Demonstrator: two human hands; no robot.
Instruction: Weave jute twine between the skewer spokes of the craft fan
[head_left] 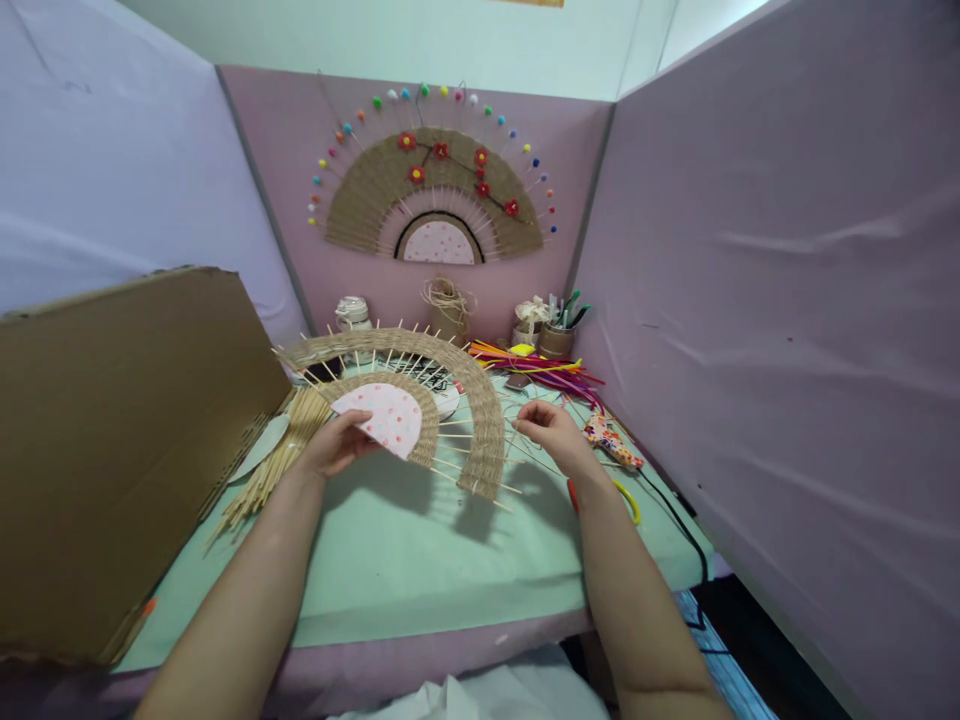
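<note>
My left hand (pixel 343 446) grips a half-round woven fan (pixel 484 425) by its pale centre with pink dots, thumb on top and fingers underneath. The fan is held tilted above the table. Thin wooden sticks radiate through its two woven bands and poke out past the outer edge. Right of the fan, my right hand (pixel 551 432) is closed in a pinch on a thin cord (pixel 517 440), whose strands trail near the fan's edge. Exactly where the cord meets the weave is too fine to make out.
Bundled sticks (pixel 281 460) and a cardboard sheet (pixel 127 450) stand left. Coloured pipe cleaners (pixel 540 365), a twine roll (pixel 448 315) and a pen cup (pixel 556 340) sit behind. Scissors (pixel 628 502) and a floral-covered tool (pixel 611 442) with black cable lie right. A finished fan (pixel 360 195) hangs on the back panel.
</note>
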